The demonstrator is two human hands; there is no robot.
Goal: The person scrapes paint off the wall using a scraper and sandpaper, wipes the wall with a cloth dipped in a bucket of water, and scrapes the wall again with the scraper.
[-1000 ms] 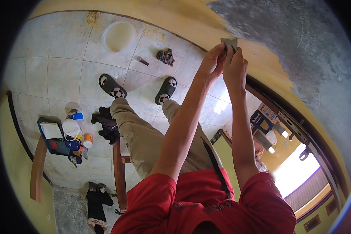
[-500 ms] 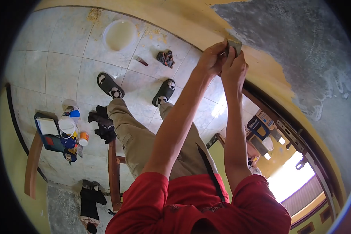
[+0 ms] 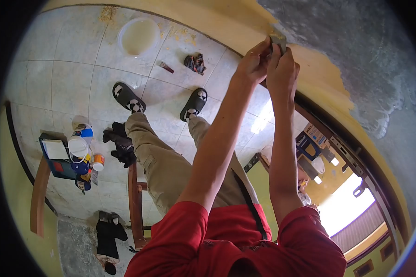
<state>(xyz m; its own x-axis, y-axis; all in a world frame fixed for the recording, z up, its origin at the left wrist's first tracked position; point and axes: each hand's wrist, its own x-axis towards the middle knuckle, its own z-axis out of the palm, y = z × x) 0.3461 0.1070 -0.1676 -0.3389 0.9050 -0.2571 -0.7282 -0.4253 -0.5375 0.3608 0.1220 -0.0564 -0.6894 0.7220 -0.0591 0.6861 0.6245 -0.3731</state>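
Note:
Both hands are raised together at the wall, near the edge between yellow paint (image 3: 245, 27) and a bare grey patch (image 3: 337, 46). My left hand (image 3: 255, 60) and my right hand (image 3: 282, 69) are closed round a small, flat grey scraper blade (image 3: 278, 42). The blade's upper edge meets the yellow paint, and yellowish bits show along it. Fingers of both hands hide its lower part. On the tiled floor below are a round tub of cloudy liquid (image 3: 139, 37), a small brush (image 3: 167, 67) and a crumpled dark cloth (image 3: 195, 63).
Paint scraps (image 3: 107, 14) lie on the floor by the wall. At the left, a blue tray (image 3: 62, 168) stands beside a white bucket (image 3: 78, 146) and an orange-white tub (image 3: 98, 162). A wooden frame (image 3: 135, 203) is behind my legs. Another person (image 3: 107, 240) is at the lower left.
Over the last second both hands have dipped with the blade and moved back up a little along the wall. The blade now looks more tilted. The camera view has shifted slightly.

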